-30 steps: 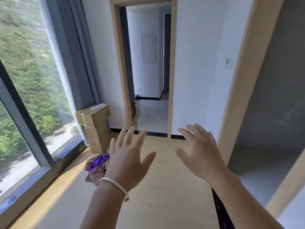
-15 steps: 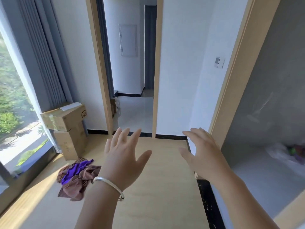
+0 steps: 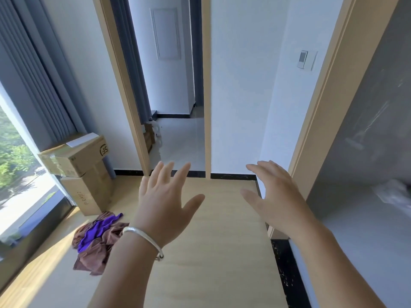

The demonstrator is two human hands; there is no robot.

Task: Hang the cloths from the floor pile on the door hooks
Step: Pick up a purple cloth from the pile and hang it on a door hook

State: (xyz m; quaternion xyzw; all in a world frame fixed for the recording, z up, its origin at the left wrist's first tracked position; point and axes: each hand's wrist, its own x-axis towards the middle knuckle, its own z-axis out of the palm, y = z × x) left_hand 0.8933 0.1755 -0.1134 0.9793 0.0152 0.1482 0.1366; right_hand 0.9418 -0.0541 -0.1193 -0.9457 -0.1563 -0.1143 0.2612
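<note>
Window (image 3: 20,174): big glass pane on the far left, trees outside, grey pleated curtain (image 3: 37,70) hanging next to it.
Boxes (image 3: 82,172): two plain cardboard ones stacked in the corner, the top one taped, with a white slip on it.
Pile (image 3: 97,238): the cloths are on the pale wood floor (image 3: 211,252) just in front of the boxes, left of the left wrist. Soft, crumpled, brown fabric with a bright purple piece bunched in the middle. Can't really tell how many cloths are in there.
Left hand (image 3: 164,203): fingers spread wide, palm down, holding nothing. Smooth silver bangle (image 3: 144,238) on the wrist. It's up in the air, not touching the pile.
Doorway (image 3: 175,107): light wood frame, tiled hall behind it.
Right hand (image 3: 275,196): also spread flat and empty, hovering near the right-hand wood frame (image 3: 322,103).
Progress: basically at zero, I'd say. Everything looks to be on the floor, nothing picked up, and I don't see any hooks or hung cloths in this view. Left to do: grab a cloth, find the hooks, hang, repeat.
</note>
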